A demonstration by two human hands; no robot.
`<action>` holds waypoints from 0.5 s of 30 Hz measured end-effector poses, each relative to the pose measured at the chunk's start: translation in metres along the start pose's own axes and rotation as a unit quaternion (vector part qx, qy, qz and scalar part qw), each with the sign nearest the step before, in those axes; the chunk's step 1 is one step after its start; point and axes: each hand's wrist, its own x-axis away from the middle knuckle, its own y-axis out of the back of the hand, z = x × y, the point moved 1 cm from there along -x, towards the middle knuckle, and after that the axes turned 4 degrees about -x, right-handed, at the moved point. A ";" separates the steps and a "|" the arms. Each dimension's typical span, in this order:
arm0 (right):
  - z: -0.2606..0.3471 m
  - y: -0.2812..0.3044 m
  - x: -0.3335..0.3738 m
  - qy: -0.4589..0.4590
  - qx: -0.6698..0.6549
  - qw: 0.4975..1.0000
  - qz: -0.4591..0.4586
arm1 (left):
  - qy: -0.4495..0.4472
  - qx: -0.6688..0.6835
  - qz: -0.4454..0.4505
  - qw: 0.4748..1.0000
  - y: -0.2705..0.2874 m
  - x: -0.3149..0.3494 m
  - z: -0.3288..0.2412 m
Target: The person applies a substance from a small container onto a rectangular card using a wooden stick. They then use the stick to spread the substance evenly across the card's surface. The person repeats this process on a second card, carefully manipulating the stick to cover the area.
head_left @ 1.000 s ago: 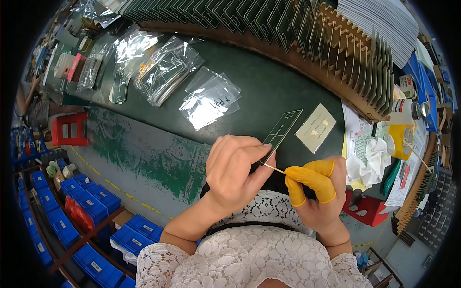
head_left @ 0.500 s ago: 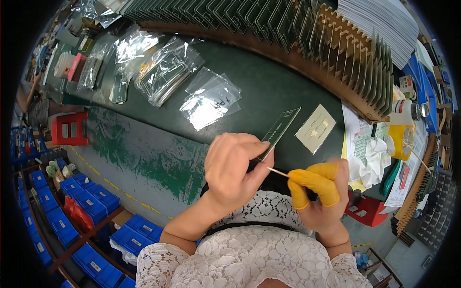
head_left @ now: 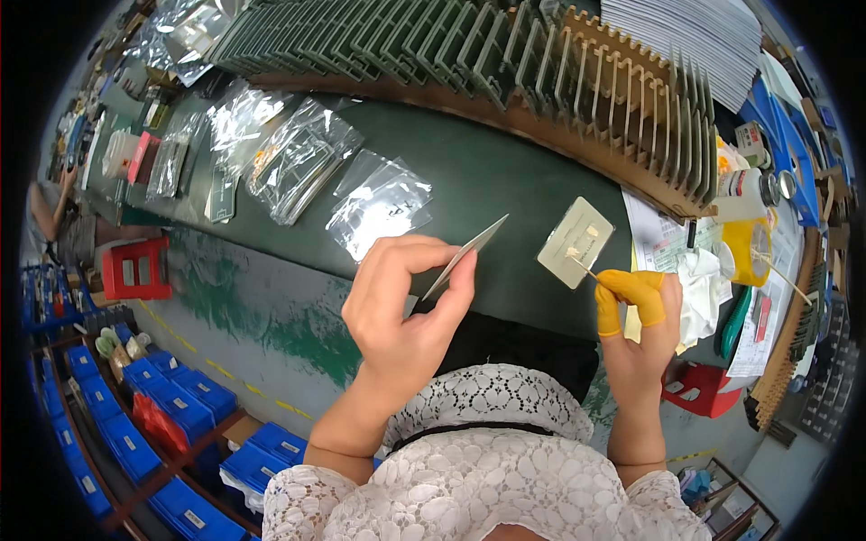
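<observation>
My left hand (head_left: 392, 311) pinches a thin flat panel (head_left: 476, 243) between thumb and fingers. It is raised above the near edge of the green table and tilted, so it shows nearly edge-on. Yellow finger covers sit on some fingers of my right hand (head_left: 642, 329), which grips a thin wooden stick (head_left: 586, 269). The stick's tip is at a pale rectangular card (head_left: 559, 236) lying on the table; I cannot tell if it touches. Small whitish patches of something lie on the card.
A slotted brown rack (head_left: 577, 135) full of upright green panels (head_left: 397, 45) runs along the back. Clear plastic bags (head_left: 383, 207) and bagged panels (head_left: 302, 162) lie left. A crumpled white cloth (head_left: 704, 288) and a yellow round container (head_left: 749, 257) stand right. Blue bins (head_left: 185, 397) are lower left.
My hands have moved apart. The left has gone left with the panel, now turned edge-on; the right has brought the stick from beside the panel up to the pale card.
</observation>
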 end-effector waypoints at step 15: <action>-0.027 -0.005 0.006 0.007 0.084 0.995 0.050 | 0.035 0.057 -0.001 0.998 -0.009 0.008 -0.004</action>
